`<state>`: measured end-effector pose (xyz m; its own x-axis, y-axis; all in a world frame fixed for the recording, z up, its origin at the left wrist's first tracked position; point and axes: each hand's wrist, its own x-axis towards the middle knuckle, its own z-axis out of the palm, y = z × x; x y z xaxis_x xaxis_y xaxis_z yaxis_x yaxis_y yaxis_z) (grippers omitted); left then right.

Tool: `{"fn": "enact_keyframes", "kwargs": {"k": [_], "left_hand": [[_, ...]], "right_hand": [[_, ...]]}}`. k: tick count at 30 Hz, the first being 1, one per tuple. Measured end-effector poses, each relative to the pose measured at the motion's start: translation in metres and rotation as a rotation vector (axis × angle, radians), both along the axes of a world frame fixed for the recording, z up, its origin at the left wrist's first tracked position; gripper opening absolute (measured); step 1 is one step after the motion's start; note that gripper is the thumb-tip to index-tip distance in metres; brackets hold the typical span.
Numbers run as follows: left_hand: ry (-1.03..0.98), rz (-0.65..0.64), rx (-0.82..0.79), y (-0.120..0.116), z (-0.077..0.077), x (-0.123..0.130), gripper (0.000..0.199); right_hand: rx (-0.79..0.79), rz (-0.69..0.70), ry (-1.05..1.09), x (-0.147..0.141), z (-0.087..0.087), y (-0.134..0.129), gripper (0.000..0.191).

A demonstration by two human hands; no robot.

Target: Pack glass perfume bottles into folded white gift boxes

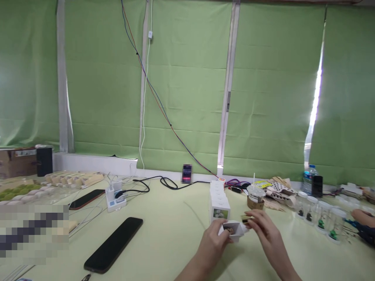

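Observation:
Fingers and thumb of my left hand (212,242) are closed around a small white box (237,237), tilted with its open end facing me. Something small and brownish lies inside, too small to name. At the box's right edge, my right hand (268,231) pinches a small gold and dark piece (245,219), whose kind I cannot make out. It is close to the raised flap; whether they touch I cannot tell. Just behind the held box stands a row of similar closed white boxes (220,200), the front one bearing a picture.
A black phone (114,244) lies at left, near a white power strip (115,201) with cables. Behind my right hand stands a lidded cup (256,195). Several clear jars (321,218) line the right side, near another person's hand (363,216). Egg trays (26,193) sit far left.

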<state>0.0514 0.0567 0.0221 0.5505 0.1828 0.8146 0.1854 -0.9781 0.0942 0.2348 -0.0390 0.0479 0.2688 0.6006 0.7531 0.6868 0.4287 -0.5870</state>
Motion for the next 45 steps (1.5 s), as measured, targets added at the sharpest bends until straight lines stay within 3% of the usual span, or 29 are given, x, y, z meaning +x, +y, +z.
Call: {"fn": "enact_keyframes", "kwargs": {"k": [4, 10, 15, 21, 32, 36, 40, 43, 45], "left_hand": [[-0.006, -0.012, -0.079, 0.001, -0.001, 0.0, 0.014], [-0.044, -0.067, -0.219, 0.003, -0.006, 0.001, 0.019], [-0.116, -0.104, -0.398, 0.002, -0.001, 0.001, 0.021], [-0.175, -0.158, -0.6, 0.002, 0.011, -0.004, 0.042], [-0.138, -0.107, -0.622, 0.007, 0.009, -0.006, 0.04], [-0.224, -0.155, -0.7, 0.014, 0.005, -0.006, 0.039], [-0.347, -0.29, -0.931, 0.025, -0.002, -0.003, 0.044], [-0.42, -0.375, -1.052, 0.027, -0.006, -0.002, 0.046], [-0.462, -0.41, -1.098, 0.026, -0.007, -0.002, 0.049]], "right_hand": [[-0.019, 0.03, -0.213, -0.026, 0.003, 0.004, 0.018], [-0.107, 0.081, -0.395, -0.033, 0.002, 0.015, 0.023], [-0.115, 0.021, -0.479, -0.039, 0.006, 0.017, 0.028], [0.001, -0.06, -0.572, -0.039, -0.015, 0.032, 0.034], [0.115, -0.082, -0.52, -0.043, -0.038, 0.054, 0.034], [0.12, -0.083, -0.4, -0.035, -0.052, 0.054, 0.04], [0.107, -0.161, 0.045, -0.019, -0.06, 0.053, 0.037], [0.037, -0.092, 0.349, -0.01, -0.064, 0.055, 0.038], [0.005, -0.032, 0.411, -0.008, -0.066, 0.057, 0.037]]}}
